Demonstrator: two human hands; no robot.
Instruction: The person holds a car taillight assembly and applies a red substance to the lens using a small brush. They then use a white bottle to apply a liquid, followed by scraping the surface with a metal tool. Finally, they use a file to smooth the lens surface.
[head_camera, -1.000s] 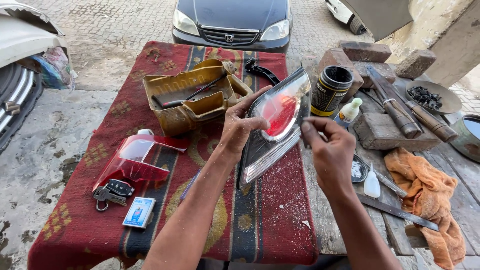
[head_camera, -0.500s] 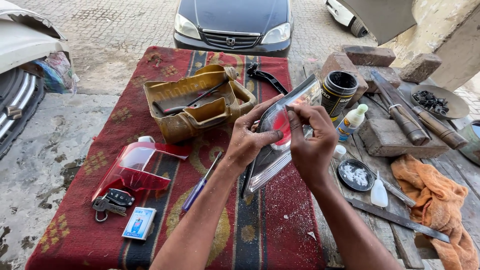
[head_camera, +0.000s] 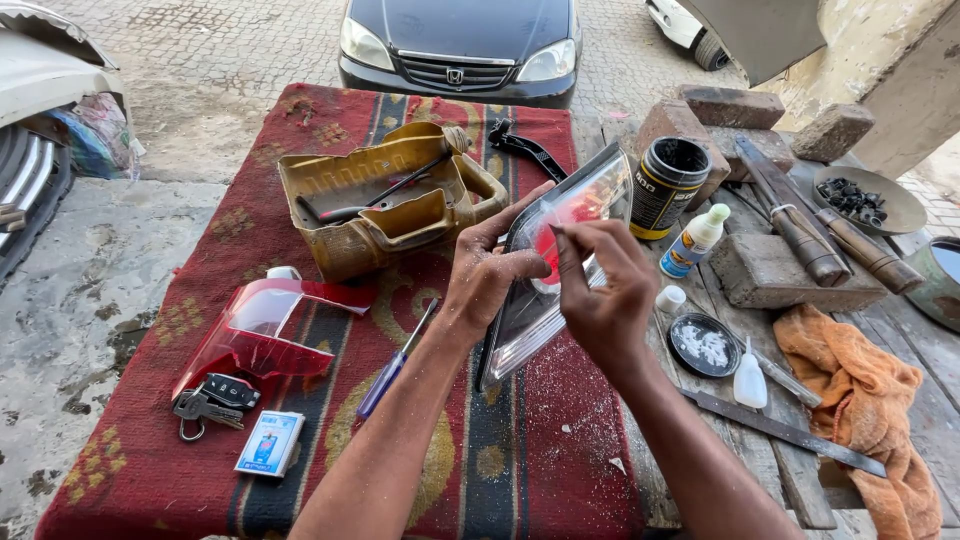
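Change since 0.5 s ago: your 2 hands sit slightly lower and closer to you over the rug; the tail-light lens (head_camera: 560, 260) has tipped so more of its clear face and red centre shows between them. Nothing else on the rug or bench has moved.

Left hand (head_camera: 487, 283): fingers half closed around the left edge of the tail-light lens, thumb on the front face, grasping it and propping it tilted on the red patterned rug (head_camera: 300, 450).

Right hand (head_camera: 600, 290): curled, fingertips (head_camera: 560, 240) pinched together and pressed on the red part of the lens. Whether they pinch anything small, you cannot tell.

Tail-light lens: centre of the rug, lower end resting on the cloth, upper end raised toward the black can (head_camera: 668, 185).

Nearby, left: 1 blue-handled screwdriver (head_camera: 395, 362) flat beside your left forearm; 1 red lens piece (head_camera: 262, 328); 1 key bunch (head_camera: 212, 400); 1 small white-and-blue box (head_camera: 269, 443); 1 yellowed plastic housing (head_camera: 385, 200) behind the hands.

Nearby, right: 1 small white bottle (head_camera: 695, 240), 1 black dish of white powder (head_camera: 704, 345), 1 orange rag (head_camera: 865, 400), all on the wooden bench (head_camera: 790, 470).
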